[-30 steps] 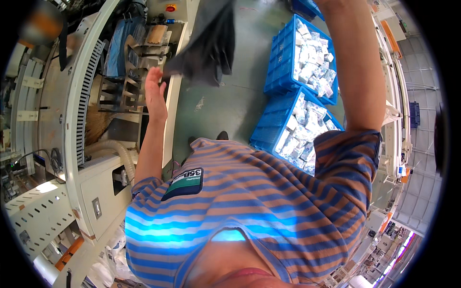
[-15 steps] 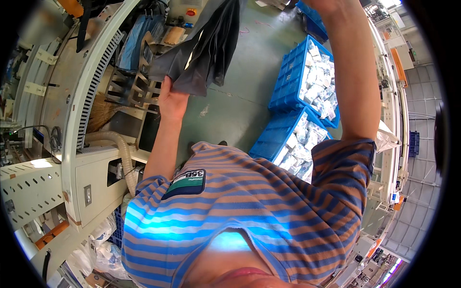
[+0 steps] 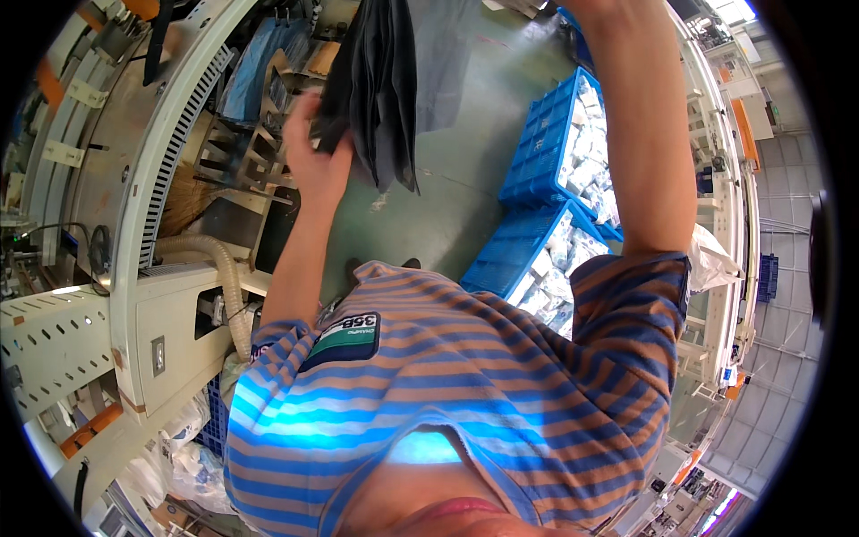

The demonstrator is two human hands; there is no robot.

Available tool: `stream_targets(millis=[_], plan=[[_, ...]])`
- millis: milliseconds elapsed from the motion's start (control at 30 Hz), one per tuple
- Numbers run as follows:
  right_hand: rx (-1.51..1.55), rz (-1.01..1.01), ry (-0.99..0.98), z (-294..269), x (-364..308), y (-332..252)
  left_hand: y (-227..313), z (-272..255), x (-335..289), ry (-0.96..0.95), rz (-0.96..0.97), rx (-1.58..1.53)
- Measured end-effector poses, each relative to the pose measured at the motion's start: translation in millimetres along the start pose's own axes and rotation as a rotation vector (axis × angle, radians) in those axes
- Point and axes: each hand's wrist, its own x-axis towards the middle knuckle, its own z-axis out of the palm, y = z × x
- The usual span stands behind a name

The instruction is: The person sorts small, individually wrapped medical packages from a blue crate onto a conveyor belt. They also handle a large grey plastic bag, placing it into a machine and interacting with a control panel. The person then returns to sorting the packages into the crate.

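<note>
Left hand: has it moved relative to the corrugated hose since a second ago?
Yes. Judged against the corrugated hose, the left hand has shifted rightward in the head view, toward the blue plastic crates.

Site class: factory floor, prod. workshop. Evid.: L of the L-hand fingers (image 3: 299,123), cream mach. frame (image 3: 132,233) w/ slotted vent (image 3: 174,161); below fingers, nearer wearer's torso, mach. cabinet (image 3: 170,345) w/ ribbed hose (image 3: 231,277). R of fingers, blue plastic crates (image 3: 537,148) full of sm. white pkgs (image 3: 586,148), green flr. (image 3: 447,170) between. Far R of fingers, long white equip. framing (image 3: 741,206), lg. panelled bldg. roof (image 3: 792,358).
</note>
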Motion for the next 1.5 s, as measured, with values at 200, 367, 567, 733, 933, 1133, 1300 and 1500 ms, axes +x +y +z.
stream_targets(millis=[200,367,567,733,933,1133,1300,1500], plan=[[0.104,-0.031,0.026,5.9,1.3,-5.8,-43.0,16.8,-16.6,-0.017,-0.045,-0.324],[0.167,-0.057,0.109,-1.6,-2.9,-8.1,-87.4,0.1,-33.2,-0.054,-0.089,-0.188],[0.134,-0.052,0.124,-18.3,2.4,19.5,-67.8,-23.6,-20.8,0.163,-0.069,0.021],[0.096,0.004,0.095,-10.8,3.7,31.4,8.9,-1.1,-0.9,-0.021,0.173,0.04],[-0.047,0.057,0.139,-3.4,-12.4,30.6,48.6,28.3,6.3,-0.116,0.133,-0.085],[-0.048,0.205,-0.005,8.0,-23.2,36.7,13.4,15.8,9.2,-0.079,-0.063,-0.056],[-0.049,0.21,-0.026,-1.0,-34.3,16.1,-47.9,6.1,-13.3,0.062,0.101,0.335],[-0.454,0.291,0.089,-33.9,-51.4,6.3,-83.0,-24.3,-52.6,-0.254,0.192,0.588]])
